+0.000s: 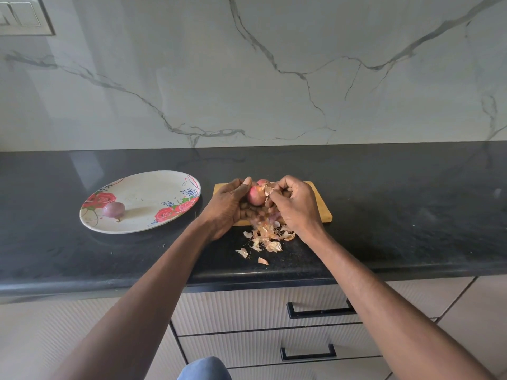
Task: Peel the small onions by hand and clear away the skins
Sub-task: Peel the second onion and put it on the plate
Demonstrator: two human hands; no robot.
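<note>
My left hand (229,205) grips a small pinkish onion (256,195) above a wooden cutting board (321,207). My right hand (293,204) pinches a strip of dry skin (267,190) at the onion's top right. Another onion (264,183) peeks out behind the two hands on the board. One peeled purple onion (114,209) lies on the left side of an oval floral plate (153,187). A heap of papery onion skins (267,238) lies on the black counter just in front of the board, partly under my hands.
The black stone counter (384,187) runs the full width, with a marble wall behind it. Its front edge sits close below the skins. Drawers with black handles (319,311) are under the counter. A switch plate (22,15) is at the top left.
</note>
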